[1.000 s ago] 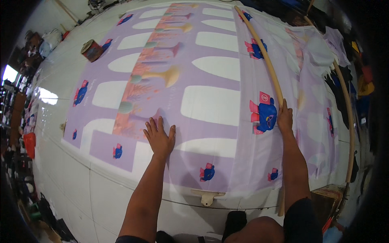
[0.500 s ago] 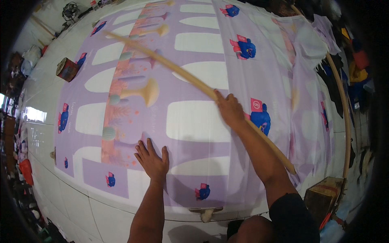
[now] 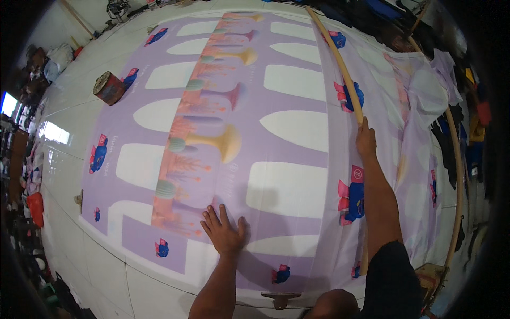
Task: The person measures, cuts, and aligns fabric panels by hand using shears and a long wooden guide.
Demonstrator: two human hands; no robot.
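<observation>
A large printed fabric sheet (image 3: 289,133), lilac with white shapes, a coral-coloured band and blue cartoon figures, lies spread over a white tiled surface. My left hand (image 3: 224,234) rests flat on its near part, fingers spread. In my right hand (image 3: 365,141) is a long wooden stick (image 3: 340,61), gripped around its middle; it runs lengthwise over the right part of the sheet, its near part hidden by my forearm. To the right of the stick, the cloth is rumpled into loose folds (image 3: 411,117).
A rusty round tin (image 3: 110,88) weighs on the left edge. Metal clips sit at the near edge (image 3: 280,300) and left edge (image 3: 78,200). A second wooden pole (image 3: 456,154) stretches along the right, near a wooden block (image 3: 429,276). Clutter, including a red bag (image 3: 35,209), lines the left.
The stick has swung from a diagonal across the sheet to nearly lengthwise on the right. My right hand moved right with it. My left hand stays flat on the cloth; the view has shifted.
</observation>
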